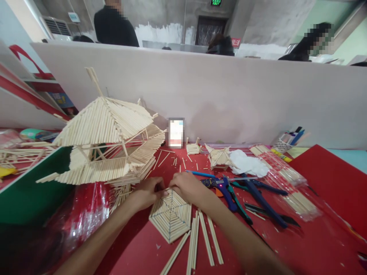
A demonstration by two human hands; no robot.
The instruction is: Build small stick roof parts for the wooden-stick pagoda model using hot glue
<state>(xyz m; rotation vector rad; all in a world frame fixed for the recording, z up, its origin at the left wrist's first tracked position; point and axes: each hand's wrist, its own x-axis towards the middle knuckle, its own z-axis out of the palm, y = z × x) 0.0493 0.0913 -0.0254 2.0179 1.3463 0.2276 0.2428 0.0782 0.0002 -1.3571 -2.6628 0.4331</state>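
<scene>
A hexagonal panel of pale wooden sticks (171,215), with dark lines running out from its centre, lies on the red table in front of me. At its upper left edge is my left hand (150,192), thumb and fingers closed on the rim. My right hand (185,186) rests at the top edge with its fingers bent down and pressed together; what lies under the fingertips is hidden. Several loose sticks (193,242) lie just below and to the right of the panel.
A large stick-built pavilion (106,126) stands at the left beside a green board (31,191). To the right are a blue glue gun (226,193), pliers (263,202), white tissue (248,163) and bagged sticks (295,198). A pale partition (243,88) rises behind, people beyond.
</scene>
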